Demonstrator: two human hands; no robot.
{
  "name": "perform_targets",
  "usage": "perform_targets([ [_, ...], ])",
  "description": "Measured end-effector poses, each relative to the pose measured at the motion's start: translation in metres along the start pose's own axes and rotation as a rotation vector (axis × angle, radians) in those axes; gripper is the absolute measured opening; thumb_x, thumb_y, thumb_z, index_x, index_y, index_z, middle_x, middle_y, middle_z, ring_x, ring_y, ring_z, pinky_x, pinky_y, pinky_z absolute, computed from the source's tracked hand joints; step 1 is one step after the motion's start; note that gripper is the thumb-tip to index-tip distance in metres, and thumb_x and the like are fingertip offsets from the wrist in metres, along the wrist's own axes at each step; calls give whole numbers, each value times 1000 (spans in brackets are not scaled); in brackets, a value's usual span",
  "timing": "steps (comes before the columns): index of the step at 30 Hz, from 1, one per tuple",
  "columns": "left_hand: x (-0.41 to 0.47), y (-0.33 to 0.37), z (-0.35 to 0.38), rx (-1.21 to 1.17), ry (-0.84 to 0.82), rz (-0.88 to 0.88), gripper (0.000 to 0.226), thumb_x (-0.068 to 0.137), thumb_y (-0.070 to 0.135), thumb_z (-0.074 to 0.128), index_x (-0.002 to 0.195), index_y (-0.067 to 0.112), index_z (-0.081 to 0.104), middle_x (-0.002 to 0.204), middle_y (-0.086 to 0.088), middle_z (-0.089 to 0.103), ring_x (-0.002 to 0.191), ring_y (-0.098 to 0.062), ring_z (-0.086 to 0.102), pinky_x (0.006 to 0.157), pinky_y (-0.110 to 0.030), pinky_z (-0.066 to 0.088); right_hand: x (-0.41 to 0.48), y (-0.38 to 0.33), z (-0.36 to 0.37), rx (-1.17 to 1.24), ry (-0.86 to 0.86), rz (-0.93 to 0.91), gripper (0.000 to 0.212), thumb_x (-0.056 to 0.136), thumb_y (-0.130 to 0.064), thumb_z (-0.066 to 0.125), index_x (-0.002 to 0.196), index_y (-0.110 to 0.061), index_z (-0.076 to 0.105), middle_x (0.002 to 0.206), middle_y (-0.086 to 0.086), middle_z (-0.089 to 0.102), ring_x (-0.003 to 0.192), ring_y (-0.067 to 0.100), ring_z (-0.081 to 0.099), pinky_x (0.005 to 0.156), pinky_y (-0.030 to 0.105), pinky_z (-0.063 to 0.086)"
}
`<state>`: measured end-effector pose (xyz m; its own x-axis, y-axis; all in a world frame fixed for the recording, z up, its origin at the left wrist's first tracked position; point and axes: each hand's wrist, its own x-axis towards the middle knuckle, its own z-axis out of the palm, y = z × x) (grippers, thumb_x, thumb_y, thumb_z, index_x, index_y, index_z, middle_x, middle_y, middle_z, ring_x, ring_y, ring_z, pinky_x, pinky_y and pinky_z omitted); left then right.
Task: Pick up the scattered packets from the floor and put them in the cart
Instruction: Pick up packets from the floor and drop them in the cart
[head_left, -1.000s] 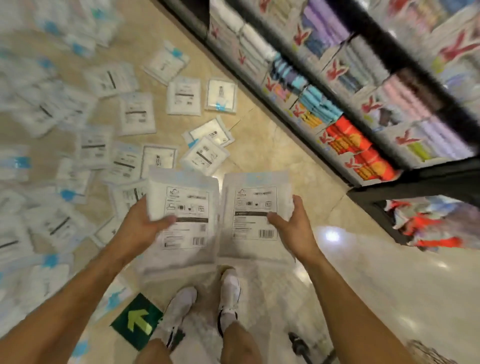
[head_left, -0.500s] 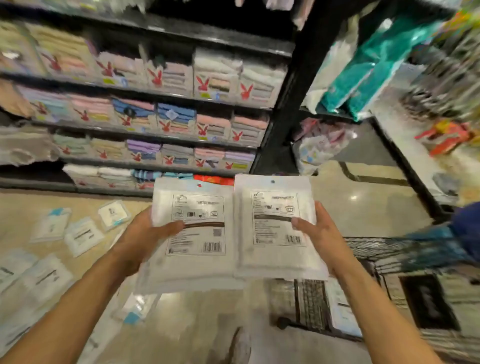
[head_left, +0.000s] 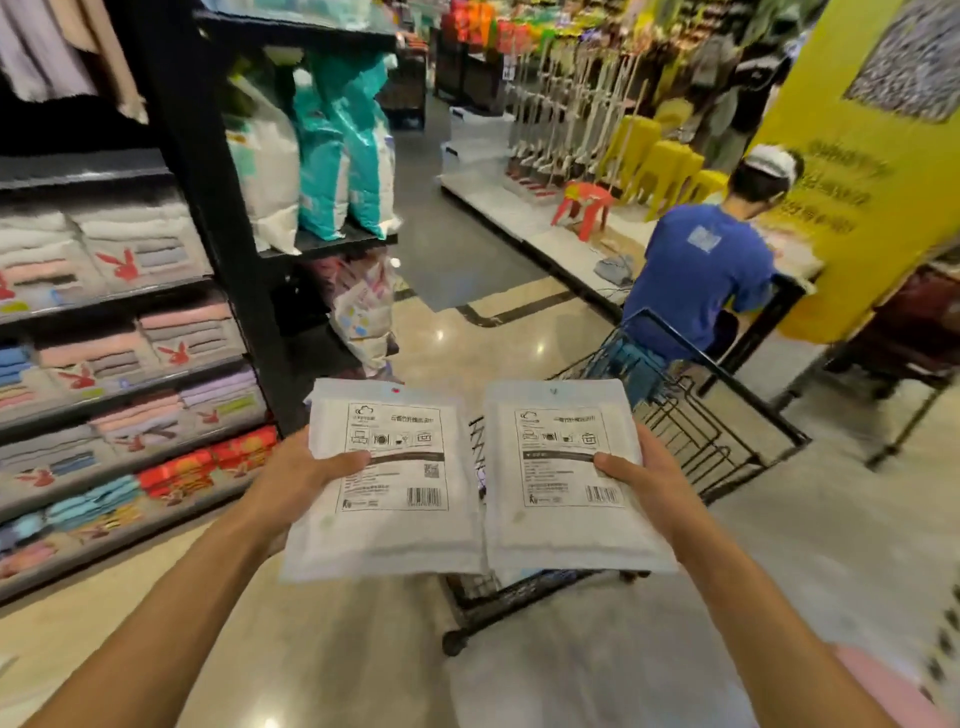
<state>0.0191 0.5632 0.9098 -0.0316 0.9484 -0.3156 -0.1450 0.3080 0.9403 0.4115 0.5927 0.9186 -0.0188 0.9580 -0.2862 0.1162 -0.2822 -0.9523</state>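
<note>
Hands: left hand (head_left: 293, 480) grips left packet (head_left: 400, 525), thumb on top; right hand (head_left: 652, 480) grips right packet (head_left: 563, 525) likewise.
Packets: side by side between the hands (printed labels up).
Cart (head_left: 727, 436): black wire, below and beyond both hands.
Shelves (head_left: 104, 304): left of left hand, holding folded towels (head_left: 187, 325).

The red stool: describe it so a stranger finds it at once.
Start at the big yellow pillar on the right and go left, past the seated person in blue, along the low white platform. The red stool stands on it, the only red seat beside taller yellow seats.
</note>
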Motion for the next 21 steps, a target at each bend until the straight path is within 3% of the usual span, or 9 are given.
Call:
perform_targets([
  [2,17,-8,46,0,-31,-30,76,57,27,97,126,12,68,116,-14,76,102,-40,74,96,-58,55,6,5,-53,9,40,10,46,95,-11,73,131,-34,56,109,3,80,91,34,79,72,48,65],
  [4,31,-16,88,-3,-62,-38,55,76,12,84,128,13,66,117,-14,76,105,-40,73,98,-61,53,16,8,-101,34,54,15,47,95,-5,71,128,-34,56,104,1,81,87,33,79,63,40,64],
  [8,58,-29,150,-29,-56,-79,44,86,0,72,128,10,66,119,-15,75,108,-41,72,101,-59,52,44,12,-171,6,44,54,52,94,-4,72,135,-29,53,112,6,79,90,36,78,66,42,65],
  [13,99,-33,186,-38,-30,-87,43,89,-1,70,130,12,64,120,-13,75,105,-37,74,94,-53,56,94,8,-207,-14,-27,70,40,97,-7,68,124,-35,57,108,3,80,89,33,79,62,38,64],
  [15,120,-37,189,-61,9,-91,43,89,-2,69,129,12,65,119,-13,75,105,-36,74,93,-51,57,122,5,-210,-25,-63,91,41,98,-8,67,125,-36,56,108,2,80,91,34,79,64,42,65],
  [18,156,-47,186,-106,32,-98,44,89,-3,69,131,12,65,123,-14,73,111,-38,71,102,-59,51,164,8,-213,-41,-84,110,42,98,-10,69,129,-36,55,117,5,78,99,39,77,81,59,63],
  [21,190,-60,187,-105,78,-106,45,88,-1,71,131,13,65,122,-12,74,111,-37,72,103,-60,51,203,16,-216,-85,-105,146,40,98,-11,70,126,-36,55,118,5,77,100,37,77,82,59,63],
])
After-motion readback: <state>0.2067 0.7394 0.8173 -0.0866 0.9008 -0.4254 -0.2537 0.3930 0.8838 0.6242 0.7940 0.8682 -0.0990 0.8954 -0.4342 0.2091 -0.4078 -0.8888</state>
